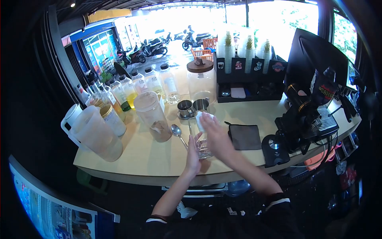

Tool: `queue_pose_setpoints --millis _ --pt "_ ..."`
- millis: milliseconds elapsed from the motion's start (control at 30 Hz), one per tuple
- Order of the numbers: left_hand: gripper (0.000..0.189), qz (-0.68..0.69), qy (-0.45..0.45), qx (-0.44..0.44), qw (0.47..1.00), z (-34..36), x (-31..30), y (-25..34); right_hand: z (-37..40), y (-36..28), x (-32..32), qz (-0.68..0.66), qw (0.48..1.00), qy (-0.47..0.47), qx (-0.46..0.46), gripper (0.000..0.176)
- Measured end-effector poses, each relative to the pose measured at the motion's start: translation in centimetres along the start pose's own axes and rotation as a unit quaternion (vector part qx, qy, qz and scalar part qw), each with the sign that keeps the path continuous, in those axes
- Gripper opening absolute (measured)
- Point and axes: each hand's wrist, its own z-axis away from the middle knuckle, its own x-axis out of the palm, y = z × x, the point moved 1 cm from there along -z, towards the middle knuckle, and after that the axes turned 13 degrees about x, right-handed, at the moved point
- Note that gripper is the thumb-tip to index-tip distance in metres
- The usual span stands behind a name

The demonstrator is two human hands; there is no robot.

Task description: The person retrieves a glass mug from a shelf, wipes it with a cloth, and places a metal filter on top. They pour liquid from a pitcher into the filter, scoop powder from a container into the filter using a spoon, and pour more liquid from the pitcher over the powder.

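Observation:
My left hand is wrapped around the lower side of a clear drinking glass near the counter's front edge. Above it, my right hand presses a crumpled white tissue or cloth against the glass's upper part and rim. Part of the glass is hidden behind my right hand. A metal spoon lies just left of the glass. Behind the glass stand two small metal cups, one on a saucer. To the right of my right hand is a folded grey cloth.
On the left stand a plastic pitcher, a tall canister with brown powder and several bottles. A lidded glass jar and a black cup rack are at the back. A black coffee machine occupies the right.

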Motion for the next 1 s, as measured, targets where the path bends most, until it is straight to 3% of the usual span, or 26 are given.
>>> queue_pose_setpoints --millis 67,133,167,233,267,333,367,433,467,533,567,800,900,967,1000 --pt "0.064 0.007 0.023 0.008 1.000 -0.4 0.9 -0.3 1.3 -0.4 1.2 0.019 1.000 0.019 -0.013 0.060" --pt "0.060 0.120 0.090 0.081 0.985 -0.8 1.5 0.1 3.4 -0.7 2.1 0.005 0.998 -0.031 -0.056 0.061" --pt "0.058 0.156 0.080 0.007 0.984 -1.0 -0.3 0.1 4.4 -1.2 1.9 0.005 0.998 -0.032 -0.056 0.061" --pt "0.058 0.112 0.038 0.005 0.993 -1.2 -1.9 0.1 5.3 -2.6 0.3 -0.059 0.996 -0.061 -0.037 0.044" --pt "0.058 0.065 -0.002 0.000 0.998 -1.3 -2.2 0.2 4.9 -2.9 -0.6 -0.061 0.995 -0.061 -0.041 0.044" --pt "0.060 0.075 -0.018 -0.010 0.997 -0.8 -2.1 0.7 3.9 -2.0 -2.4 -0.295 0.928 -0.184 0.135 0.032" --pt "0.061 0.142 -0.049 -0.025 0.988 -0.5 -1.6 1.2 3.7 -0.1 -2.0 -0.413 0.877 -0.169 0.180 0.032" --pt "0.064 0.242 -0.129 -0.030 0.961 -1.0 -2.3 0.5 1.8 2.3 -3.2 -0.482 0.849 -0.088 0.196 0.036" --pt "0.064 0.243 -0.128 -0.031 0.961 -0.9 -2.1 0.4 0.4 2.4 -3.2 -0.482 0.849 -0.089 0.198 0.036" --pt "0.064 0.288 -0.146 -0.063 0.944 -0.9 -1.4 0.2 -1.6 1.8 -2.7 -0.389 0.899 0.098 0.173 0.040" --pt "0.065 0.209 -0.119 -0.048 0.969 -0.4 0.2 1.2 -1.4 1.3 -1.6 -0.389 0.899 0.100 0.175 0.040" --pt "0.060 0.089 0.004 -0.008 0.996 -0.8 1.3 1.5 2.0 1.7 1.7 -0.282 0.949 0.045 0.131 0.043" --pt "0.060 0.112 -0.014 -0.038 0.993 -1.0 0.8 2.0 2.2 2.0 1.6 -0.234 0.969 -0.024 0.076 0.045" --pt "0.060 0.120 -0.041 -0.073 0.989 -0.8 0.4 2.1 0.9 1.7 1.0 -0.136 0.987 -0.072 -0.054 0.046" --pt "0.060 0.119 -0.042 -0.074 0.989 -0.8 0.3 2.3 0.7 1.6 0.8 -0.136 0.987 -0.072 -0.052 0.046"
